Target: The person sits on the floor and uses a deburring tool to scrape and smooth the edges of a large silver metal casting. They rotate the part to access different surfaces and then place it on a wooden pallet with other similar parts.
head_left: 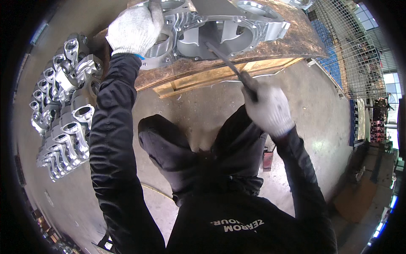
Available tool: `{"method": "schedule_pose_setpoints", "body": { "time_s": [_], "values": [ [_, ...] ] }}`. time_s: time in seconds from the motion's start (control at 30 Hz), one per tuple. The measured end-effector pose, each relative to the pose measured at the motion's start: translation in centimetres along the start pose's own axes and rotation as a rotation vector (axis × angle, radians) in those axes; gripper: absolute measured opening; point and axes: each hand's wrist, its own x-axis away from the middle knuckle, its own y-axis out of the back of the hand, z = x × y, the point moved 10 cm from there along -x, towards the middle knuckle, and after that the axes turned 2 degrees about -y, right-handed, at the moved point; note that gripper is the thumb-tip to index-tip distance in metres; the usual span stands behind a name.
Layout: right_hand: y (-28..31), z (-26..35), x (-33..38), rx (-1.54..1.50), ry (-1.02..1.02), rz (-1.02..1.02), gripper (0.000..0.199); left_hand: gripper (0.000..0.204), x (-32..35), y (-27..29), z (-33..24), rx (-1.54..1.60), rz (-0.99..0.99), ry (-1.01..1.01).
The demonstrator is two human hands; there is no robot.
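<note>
A large silver metal casting (188,25) with round openings and bolt holes lies on a worn wooden bench top (296,38). My left hand (134,30), in a white knit glove, rests on the casting's left end with its fingers curled over the part; the fingertips are partly hidden at the upper edge. My right hand (268,106), gloved too and slightly blurred, is closed round the dark handle of a long, thin file (226,61). The file slants up and left, its far end at the casting's wide middle opening.
Many similar silver castings (63,110) stand in rows on the floor at the left. Wire mesh cages (351,46) rise at the far right. A small red object (267,160) sits on the concrete floor (321,127) beside my right leg. A brown panel (357,199) lies at lower right.
</note>
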Motion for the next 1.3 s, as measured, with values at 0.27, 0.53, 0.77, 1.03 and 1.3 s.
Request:
{"method": "schedule_pose_setpoints", "body": {
  "time_s": [0.27, 0.53, 0.77, 1.03, 1.3],
  "values": [
    [-1.3, -1.2, -0.4, -0.034, 0.066, -0.02, 0.035, 0.039, 1.9, 5.6, -3.2, 0.165, -0.456, -0.275],
    [0.1, -0.8, 0.1, -0.003, 0.061, -0.058, 0.032, 0.071, 21.7, -11.5, -16.1, 1.241, 0.593, 0.849],
    [0.5, 0.0, 1.8, -0.088, 0.019, -0.067, 0.031, 0.07, 17.5, -10.3, -20.8, 1.53, 0.409, 0.772],
    [-0.5, -1.6, 1.8, -0.144, 0.1, -0.126, 0.038, 0.074, 16.8, -10.4, -20.4, 1.355, 0.564, 0.676],
    [0.1, -0.9, 1.5, -0.119, 0.064, -0.108, 0.039, 0.071, 17.2, -12.6, -20.2, 1.495, 0.449, 0.754]
  ]
}}
